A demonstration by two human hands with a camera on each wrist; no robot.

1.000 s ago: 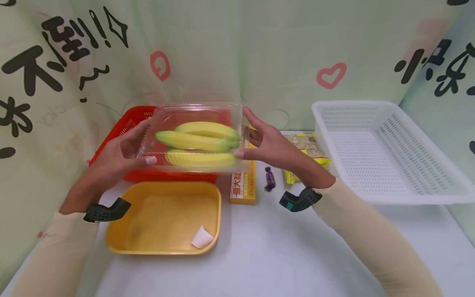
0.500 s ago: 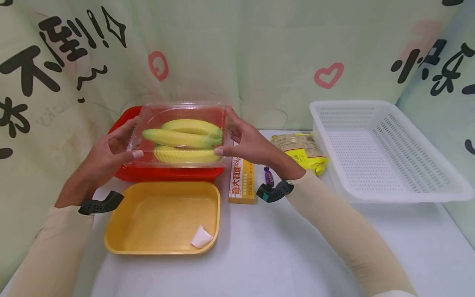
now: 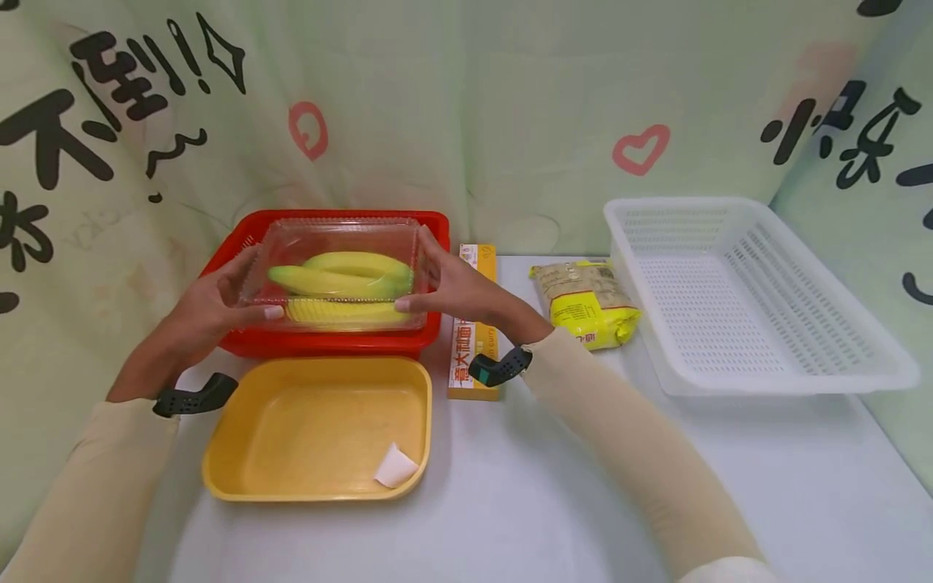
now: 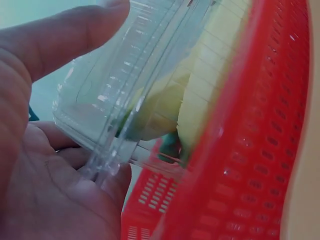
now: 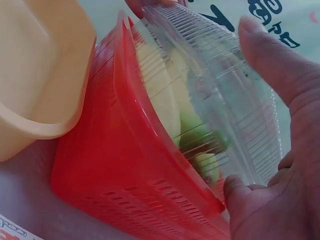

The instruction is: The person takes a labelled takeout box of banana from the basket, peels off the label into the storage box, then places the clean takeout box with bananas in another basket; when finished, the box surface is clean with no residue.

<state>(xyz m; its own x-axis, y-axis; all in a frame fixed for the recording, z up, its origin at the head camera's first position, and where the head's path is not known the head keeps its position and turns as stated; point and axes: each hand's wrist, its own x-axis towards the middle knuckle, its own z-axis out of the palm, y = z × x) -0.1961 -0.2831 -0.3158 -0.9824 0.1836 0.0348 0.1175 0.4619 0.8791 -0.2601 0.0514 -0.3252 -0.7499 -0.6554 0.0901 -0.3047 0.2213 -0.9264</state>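
Note:
A clear plastic clamshell box (image 3: 335, 239) with several yellow-green bananas (image 3: 342, 283) inside sits between my hands, partly within the mouth of the red basket (image 3: 437, 324). Its left end is gripped by my left hand (image 3: 211, 312), thumb on the front edge. At the other end my right hand (image 3: 466, 287) grips it, with the thumb near the front corner. Seen from the right wrist, the box (image 5: 235, 115) tilts across the basket rim (image 5: 145, 115). Whether the box touches the basket's floor is hidden.
In front of the basket stands a yellow tray (image 3: 313, 429) holding a white scrap (image 3: 396, 466). Right of them lie an orange-and-white pasta box (image 3: 462, 364) and a yellow-brown packet (image 3: 590, 304). A white basket (image 3: 758, 324) stands at the right; a curtain (image 3: 466, 121) hangs behind.
Both hands have carried the clamshell box left and down, from above the red basket's right part into its mouth. The pasta box and packet show more as the right arm moved left.

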